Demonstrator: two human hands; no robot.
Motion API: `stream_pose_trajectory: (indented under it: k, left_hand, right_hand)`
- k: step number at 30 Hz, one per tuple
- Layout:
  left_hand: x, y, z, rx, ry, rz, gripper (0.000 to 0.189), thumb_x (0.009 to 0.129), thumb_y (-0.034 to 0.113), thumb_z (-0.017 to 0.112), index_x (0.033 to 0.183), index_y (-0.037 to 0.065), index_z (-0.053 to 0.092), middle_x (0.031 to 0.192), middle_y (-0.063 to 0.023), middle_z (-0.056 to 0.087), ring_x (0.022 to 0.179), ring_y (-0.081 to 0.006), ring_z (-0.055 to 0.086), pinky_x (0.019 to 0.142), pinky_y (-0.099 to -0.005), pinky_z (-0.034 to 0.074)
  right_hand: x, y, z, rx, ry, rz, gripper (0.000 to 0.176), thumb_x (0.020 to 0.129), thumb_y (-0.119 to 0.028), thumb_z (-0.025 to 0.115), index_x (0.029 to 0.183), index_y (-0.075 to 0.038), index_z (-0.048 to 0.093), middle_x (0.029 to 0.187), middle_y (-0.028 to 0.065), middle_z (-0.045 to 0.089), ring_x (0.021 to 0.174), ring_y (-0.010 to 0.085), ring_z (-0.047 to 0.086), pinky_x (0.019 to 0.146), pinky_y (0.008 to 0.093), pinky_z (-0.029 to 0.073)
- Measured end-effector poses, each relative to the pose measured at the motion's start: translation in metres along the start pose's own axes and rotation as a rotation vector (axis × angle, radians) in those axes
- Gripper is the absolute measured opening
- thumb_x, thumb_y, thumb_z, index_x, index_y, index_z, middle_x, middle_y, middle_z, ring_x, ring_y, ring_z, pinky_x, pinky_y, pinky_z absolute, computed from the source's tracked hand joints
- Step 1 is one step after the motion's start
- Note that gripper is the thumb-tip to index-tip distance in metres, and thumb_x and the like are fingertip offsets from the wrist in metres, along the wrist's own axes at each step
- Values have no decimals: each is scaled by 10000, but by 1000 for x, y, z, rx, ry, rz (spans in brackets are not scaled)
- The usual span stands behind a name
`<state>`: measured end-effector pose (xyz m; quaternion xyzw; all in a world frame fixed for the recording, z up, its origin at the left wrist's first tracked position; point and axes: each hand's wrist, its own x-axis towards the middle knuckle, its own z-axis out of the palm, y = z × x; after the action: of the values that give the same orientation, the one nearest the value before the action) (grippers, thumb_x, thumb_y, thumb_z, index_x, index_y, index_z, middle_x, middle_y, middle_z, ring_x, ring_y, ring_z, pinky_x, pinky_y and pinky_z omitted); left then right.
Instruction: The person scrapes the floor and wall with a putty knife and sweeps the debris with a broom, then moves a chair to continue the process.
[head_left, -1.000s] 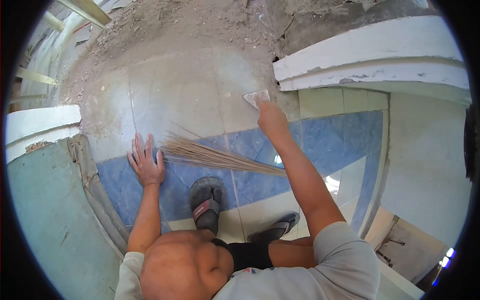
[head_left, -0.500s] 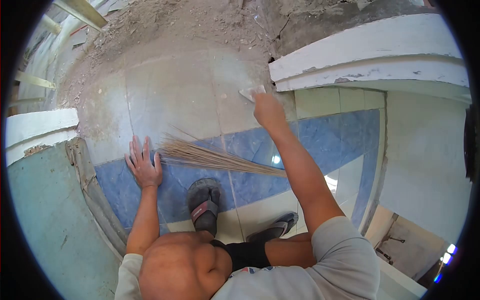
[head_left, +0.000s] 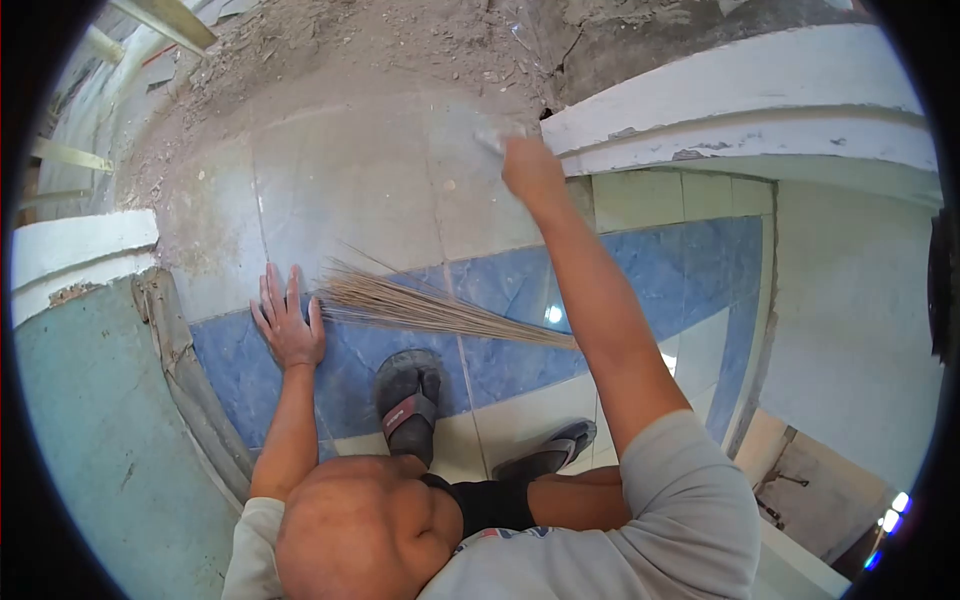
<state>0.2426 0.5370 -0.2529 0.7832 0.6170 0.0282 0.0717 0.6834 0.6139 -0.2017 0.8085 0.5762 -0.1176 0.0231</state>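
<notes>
My left hand [head_left: 290,325] lies flat with fingers spread across the edge between blue and pale floor tiles. My right hand [head_left: 533,175] is closed around a putty knife [head_left: 489,141], whose blade is smeared by motion over the dusty pale tile [head_left: 350,180]. Most of its handle is hidden in my fist. A stick broom [head_left: 430,308] rests on the blue tiles between my arms, its bristle ends close to my left thumb and its other end by my right forearm.
Dirt and rubble [head_left: 380,45] cover the floor beyond the pale tiles. A chipped white door-frame piece [head_left: 740,115] stands right of my right hand, with another white ledge [head_left: 85,250] at the left. My sandalled foot [head_left: 408,395] is beside the broom.
My right hand has moved away from me and slightly left with the putty knife, toward the dirt. My left hand and the broom stay essentially in place.
</notes>
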Motion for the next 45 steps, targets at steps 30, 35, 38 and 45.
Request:
stream_pose_trajectory:
  k: [30, 35, 38, 45]
  left_hand:
    - [2, 2, -7, 15, -43, 7, 652, 985, 356, 534, 1604, 218, 384, 1715, -106, 227, 1576, -306, 203, 1261, -533, 87]
    - [5, 1, -4, 6, -36, -7, 646, 987, 352, 534, 1602, 216, 388, 1714, -110, 228, 1576, -312, 204, 1260, -533, 93]
    - [-3, 2, -6, 7, -44, 17, 645, 985, 349, 538, 1600, 216, 393, 1714, -112, 227, 1575, -318, 203, 1260, -534, 95]
    - [4, 2, -7, -21, -38, 10, 656, 952, 339, 576, 1576, 201, 432, 1704, -135, 246, 1563, -340, 225, 1255, -557, 106]
  right_hand:
    - [56, 7, -5, 96, 30, 195, 236, 966, -121, 525, 1054, -41, 729, 1094, 205, 727, 1041, 408, 713, 876, 539, 581]
    - [18, 2, 11, 70, 95, 133, 243, 967, -125, 530, 1054, -51, 745, 1088, 216, 729, 1044, 401, 719, 861, 513, 595]
    - [66, 9, -3, 60, 38, 260, 257, 971, -125, 524, 1105, -61, 734, 1086, 213, 726, 1042, 401, 717, 867, 524, 590]
    - [18, -15, 7, 104, 81, 217, 270, 973, -120, 532, 1096, -20, 751, 1110, 230, 725, 1045, 415, 716, 864, 515, 594]
